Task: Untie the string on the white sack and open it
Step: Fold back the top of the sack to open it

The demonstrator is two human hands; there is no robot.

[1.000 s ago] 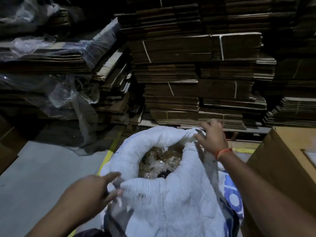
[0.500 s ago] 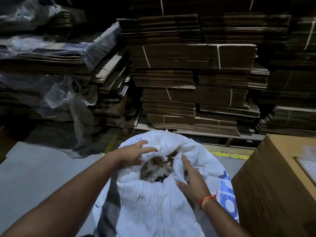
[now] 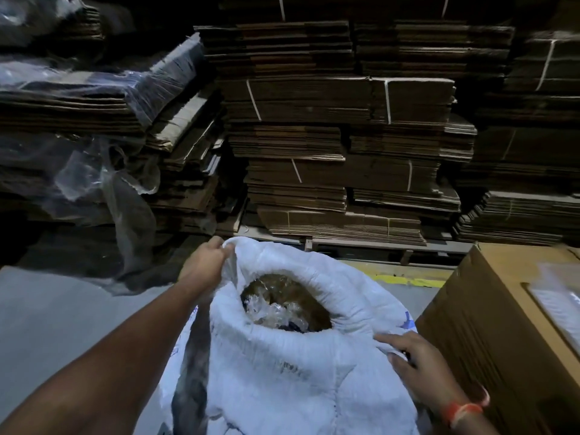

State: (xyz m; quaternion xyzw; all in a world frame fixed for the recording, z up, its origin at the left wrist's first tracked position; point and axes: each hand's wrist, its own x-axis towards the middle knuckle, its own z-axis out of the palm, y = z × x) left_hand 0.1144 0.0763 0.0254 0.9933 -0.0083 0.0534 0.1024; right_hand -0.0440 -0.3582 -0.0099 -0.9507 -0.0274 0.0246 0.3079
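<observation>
Large white woven plastic sack [image 3: 292, 372] is seen upright on grey concrete floor [image 3: 62, 324], centre-bottom of view, mouth already open w/ rim rolled outward into a thick collar. Inside the opening, crumpled clear plastic wrap over brownish contents [image 3: 282, 306] is visible; exact contents can't be told. No string can be made out on the sack. Left hand [image 3: 204, 262] is placed at far-left edge of the rim, fingers curled & pinched shut on a fold of sack fabric, which is lifted up into a peak. Right hand [image 3: 417, 365] is laid on the near-right side of the rim, index finger stretched flat along the fabric, other fingers bent w/ some fabric bunched under them; firm grip vs. just pressing can't be told. Orange thread band [image 3: 461, 411] is worn on right wrist. Blue print is partly seen on sack's right side. Brown cardboard box [image 3: 502, 324] stands just beside the sack at right, touching or nearly so. Behind, strapped stacks of flattened brown cardboard [image 3: 345, 120] are piled on a pallet; loose clear plastic sheeting [image 3: 103, 171] hangs over stacks at left. Yellow floor line [image 3: 405, 281] is painted betw. sack and pallet.
</observation>
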